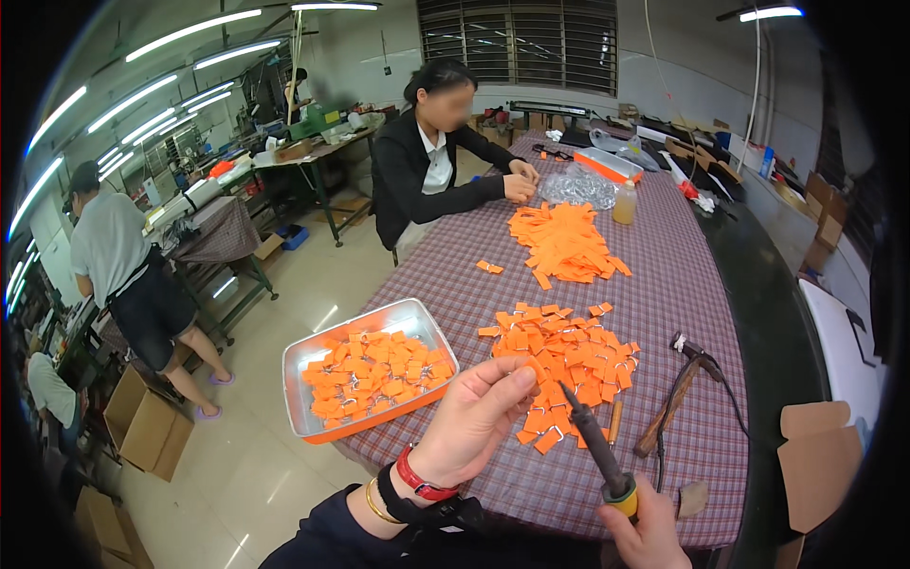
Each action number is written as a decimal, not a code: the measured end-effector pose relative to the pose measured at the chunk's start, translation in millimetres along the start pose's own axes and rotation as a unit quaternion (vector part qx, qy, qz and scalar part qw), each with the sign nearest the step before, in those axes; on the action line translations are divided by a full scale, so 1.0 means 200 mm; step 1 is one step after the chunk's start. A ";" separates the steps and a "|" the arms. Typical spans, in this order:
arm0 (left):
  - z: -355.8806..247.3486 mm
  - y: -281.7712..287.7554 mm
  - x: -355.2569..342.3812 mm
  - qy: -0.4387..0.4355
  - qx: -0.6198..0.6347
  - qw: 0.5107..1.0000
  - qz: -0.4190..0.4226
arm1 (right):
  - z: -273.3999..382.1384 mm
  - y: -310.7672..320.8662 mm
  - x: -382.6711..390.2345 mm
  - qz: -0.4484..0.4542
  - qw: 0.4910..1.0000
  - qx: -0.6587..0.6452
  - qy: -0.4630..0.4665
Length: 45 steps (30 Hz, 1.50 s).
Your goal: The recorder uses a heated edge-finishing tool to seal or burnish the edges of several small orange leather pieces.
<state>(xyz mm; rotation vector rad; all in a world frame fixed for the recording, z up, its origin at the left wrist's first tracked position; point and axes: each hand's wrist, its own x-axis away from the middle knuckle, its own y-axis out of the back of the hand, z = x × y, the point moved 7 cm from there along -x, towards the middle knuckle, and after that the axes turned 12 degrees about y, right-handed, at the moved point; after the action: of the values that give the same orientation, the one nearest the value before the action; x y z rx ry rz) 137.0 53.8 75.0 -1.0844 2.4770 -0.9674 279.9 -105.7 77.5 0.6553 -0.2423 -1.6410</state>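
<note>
Between the thumb and fingers of my left hand (483, 408) is a small orange strap tab (536, 370), partly hidden by the fingertips. My right hand (647, 533) grips the yellow handle of a soldering iron (597, 444). Its dark tip points up and left, close to the tab; I cannot tell whether they touch. Just beyond both hands lies a pile of orange tabs with metal rings (569, 346). To the left, a metal tray (438, 327) with an orange outside holds many similar tabs.
Farther back lie loose orange strips (561, 242), a bottle of yellowish liquid (625, 203) and a heap of metal rings (583, 186). A co-worker (431, 156) sits at the table's far left side. On the right are a hammer (664, 417) and a black cable (730, 394).
</note>
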 end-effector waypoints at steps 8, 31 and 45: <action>-0.01 -0.02 0.02 -0.015 0.008 1.000 0.012 | 0.01 -0.01 0.00 0.002 0.999 0.035 0.002; 0.17 -0.16 0.06 -0.007 -0.223 0.975 -0.016 | 0.02 0.08 -0.09 -0.111 0.976 -0.186 -0.029; 0.34 -0.26 0.08 0.032 -0.130 0.991 0.008 | -0.04 0.08 -0.11 -0.269 0.917 -0.291 0.050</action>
<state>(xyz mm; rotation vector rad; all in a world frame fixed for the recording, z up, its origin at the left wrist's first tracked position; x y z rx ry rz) 187.6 -15.4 61.0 -1.1225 2.7178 -0.6966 298.5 -85.0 84.3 0.3521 0.5392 -2.0619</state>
